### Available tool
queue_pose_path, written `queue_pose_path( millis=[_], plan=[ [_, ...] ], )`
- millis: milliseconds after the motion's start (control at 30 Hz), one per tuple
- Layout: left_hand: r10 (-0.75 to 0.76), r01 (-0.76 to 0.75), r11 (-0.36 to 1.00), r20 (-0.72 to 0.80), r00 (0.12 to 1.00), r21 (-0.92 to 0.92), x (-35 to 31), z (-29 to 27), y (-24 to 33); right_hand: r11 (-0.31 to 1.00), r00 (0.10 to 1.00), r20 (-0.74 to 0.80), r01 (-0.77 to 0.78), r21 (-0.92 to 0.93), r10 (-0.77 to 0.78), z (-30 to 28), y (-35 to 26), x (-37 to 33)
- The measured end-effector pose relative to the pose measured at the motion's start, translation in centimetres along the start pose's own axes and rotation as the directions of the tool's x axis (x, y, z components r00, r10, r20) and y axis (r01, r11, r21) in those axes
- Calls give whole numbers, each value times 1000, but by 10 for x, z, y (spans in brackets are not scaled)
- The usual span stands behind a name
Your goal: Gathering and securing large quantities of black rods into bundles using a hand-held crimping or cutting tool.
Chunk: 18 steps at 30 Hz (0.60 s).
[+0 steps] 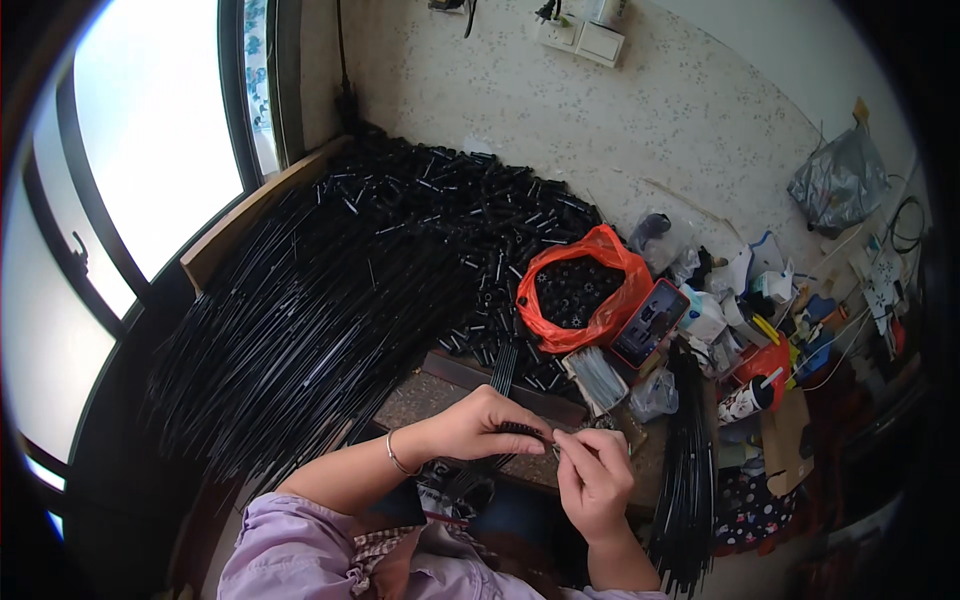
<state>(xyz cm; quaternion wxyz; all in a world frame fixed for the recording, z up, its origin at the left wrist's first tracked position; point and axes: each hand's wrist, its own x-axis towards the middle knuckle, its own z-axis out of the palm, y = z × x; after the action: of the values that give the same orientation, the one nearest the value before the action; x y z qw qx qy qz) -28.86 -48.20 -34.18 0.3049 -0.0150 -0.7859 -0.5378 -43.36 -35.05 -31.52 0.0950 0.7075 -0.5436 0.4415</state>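
My left hand (490, 424), with a bangle at the wrist, is closed round a bundle of thin black rods (508, 366). The rods run from the pile beyond it down under the palm, and a dark ridged row of their ends shows between thumb and fingers. Close beside it on the right, my right hand (595, 478) has thumb and forefinger pinched at the left hand's fingertips. What sits in that pinch is too small to make out. Below the left hand, more dark rods hang over my lap, partly hidden by the forearm.
Long black rods (290, 330) and short black tubes (440, 185) heap across the table's left and back. An orange-red bag (610, 335) holds small black round parts. Right of it are a phone (650, 322), a rod bundle (685, 470), a patterned cup (745, 400) and clutter.
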Motion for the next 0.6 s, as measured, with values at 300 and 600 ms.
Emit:
queue_pose_path(
  millis=[300,600],
  plan=[
    [50,-50,998,-1,999,32,-7,12,5,993,1000,-20,-8,-114,6,-11,-14,-15],
    [57,-67,991,89,994,119,-9,17,1,975,978,128,183,-127,-167,-15,-9,-6]
  ],
)
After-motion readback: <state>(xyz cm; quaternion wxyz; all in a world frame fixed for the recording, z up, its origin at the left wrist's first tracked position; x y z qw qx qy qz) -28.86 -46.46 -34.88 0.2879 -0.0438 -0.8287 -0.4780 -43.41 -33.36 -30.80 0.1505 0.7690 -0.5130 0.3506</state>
